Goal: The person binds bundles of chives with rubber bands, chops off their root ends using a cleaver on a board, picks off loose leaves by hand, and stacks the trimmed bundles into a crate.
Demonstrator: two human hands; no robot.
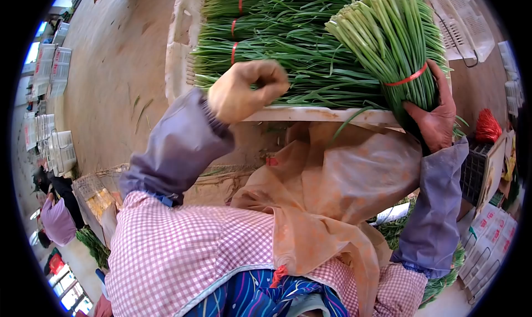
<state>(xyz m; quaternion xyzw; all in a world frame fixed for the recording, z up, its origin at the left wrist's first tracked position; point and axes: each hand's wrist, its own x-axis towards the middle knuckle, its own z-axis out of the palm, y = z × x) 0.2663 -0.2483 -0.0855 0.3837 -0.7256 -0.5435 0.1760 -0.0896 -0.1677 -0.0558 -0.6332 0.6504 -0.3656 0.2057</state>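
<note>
One banded bundle of green stalks (396, 54) tilts at two o'clock, right hand (435, 117) wrapped around it. Near twelve, the left hand (244, 92) curls, contents unclear. Bundle-handling at the crate (327, 114) seems underway, calling next for steady support.

left grip (244, 92): loosely fisted, elbow bent | right grip (435, 123): clasped, thumb opposing fingers
</note>
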